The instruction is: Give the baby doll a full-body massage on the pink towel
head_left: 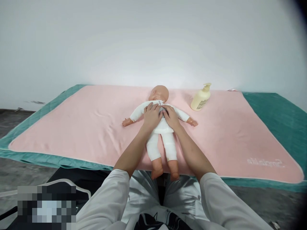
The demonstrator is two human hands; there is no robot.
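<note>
A baby doll (pixel 163 128) with a white cloth body lies face down on a pink blanket (pixel 100 127), its bald head toward the wall and its feet over the near edge. Flat on the left side of its upper back rests my left hand (pixel 152 115), fingers stretched out. My right hand (pixel 170 115) lies on the other side of the back, also spread, with the thumbs close together in the middle. Between the hands shows a small grey patch on the doll's back. Neither hand grasps anything.
A pale yellow pump bottle (pixel 200 98) stands on the blanket right of the doll's head. Under the blanket is a green quilted cover (pixel 275 111). A white wall (pixel 153 41) rises behind. At lower left are a white curved frame (pixel 64 181) and a blurred-out patch.
</note>
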